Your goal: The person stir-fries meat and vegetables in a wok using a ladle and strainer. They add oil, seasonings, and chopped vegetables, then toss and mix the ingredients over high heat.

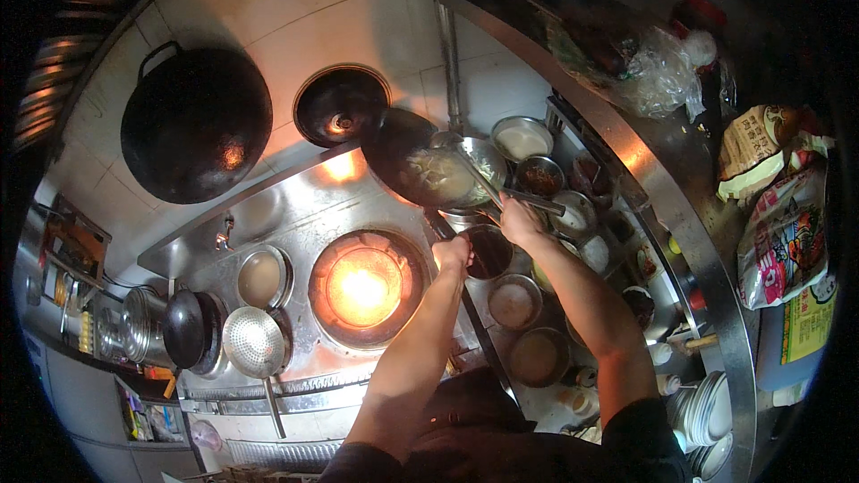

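Observation:
My left hand (453, 252) grips the handle of a dark wok (396, 168), which is lifted and tilted beyond the lit burner (359, 285). Pale, cut food (436, 171) lies in the wok, partly covered by a long metal ladle. My right hand (520, 220) is closed round the shaft of this ladle (480, 171), whose bowl is at the far side of the wok. Just beyond the wok's right edge, a metal bowl or strainer (495, 159) shows with food in it. Whether the ladle touches the food cannot be told.
Bowls of seasonings stand at the right, among them one with white granules (514, 302). A perforated skimmer (254, 342) lies left of the flaming burner. A large wok (196, 126) leans against the tiled wall. A steel shelf edge (631, 154) curves along the right, above stacked plates (704, 409).

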Available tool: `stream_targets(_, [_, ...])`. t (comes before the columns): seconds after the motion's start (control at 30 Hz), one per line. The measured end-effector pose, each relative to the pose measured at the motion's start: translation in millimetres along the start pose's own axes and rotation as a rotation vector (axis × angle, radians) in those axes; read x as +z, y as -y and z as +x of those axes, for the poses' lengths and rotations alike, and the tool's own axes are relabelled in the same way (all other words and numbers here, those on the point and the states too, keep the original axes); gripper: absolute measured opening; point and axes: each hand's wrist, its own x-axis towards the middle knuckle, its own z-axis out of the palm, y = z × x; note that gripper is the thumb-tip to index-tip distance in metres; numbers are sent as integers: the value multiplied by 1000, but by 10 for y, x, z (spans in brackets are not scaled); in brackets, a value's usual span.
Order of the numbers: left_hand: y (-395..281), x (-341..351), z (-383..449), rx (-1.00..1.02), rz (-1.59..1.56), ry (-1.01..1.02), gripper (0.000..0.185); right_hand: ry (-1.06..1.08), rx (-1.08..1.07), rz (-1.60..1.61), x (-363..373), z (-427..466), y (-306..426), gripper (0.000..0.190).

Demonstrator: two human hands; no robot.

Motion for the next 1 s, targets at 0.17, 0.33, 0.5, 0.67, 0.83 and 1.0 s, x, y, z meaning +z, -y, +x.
stream_targets(0.17, [35,102,38,32,53,-77,21,32,-22,4,-30,-7,93,61])
stream_targets(0.33, [122,138,66,76,107,-89,23,3,-123,-161,-11,14,82,62])
stream_targets(0.5, [182,144,173,132,233,-187,23,-48,-137,-341,-146,-108,103,49])
stream_targets(0.67, [271,185,258,269,528,-365,30,-221,-245,-549,78,54,-485,45])
stream_targets(0.83, [189,76,322,223,516,-347,35,-403,-299,-586,67,80,-577,30])
stream_targets(1.0, [127,39,232,257,550,-344,35,-485,-276,-485,124,160,-487,28])
